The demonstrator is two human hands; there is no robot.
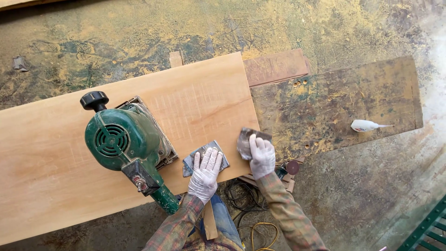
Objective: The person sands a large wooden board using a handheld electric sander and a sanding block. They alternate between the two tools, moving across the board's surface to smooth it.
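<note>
A long pale wooden board (69, 153) lies across a workbench. On it rests a green electric sander (123, 142) with a black knob. My left hand (205, 172), in a white glove, lies flat on a grey sheet of sandpaper (191, 161) on the board, just right of the sander. My right hand (262, 155), gloved too, holds another grey piece of sandpaper (244, 142) at the board's right end.
A worn, dusty bench top (353, 97) extends to the right, with a small white tube (364, 125) on it. A reddish plank (275, 66) lies behind. Black and yellow cables (251, 204) coil on the sawdust-covered floor. A green metal frame (427, 227) is at the bottom right.
</note>
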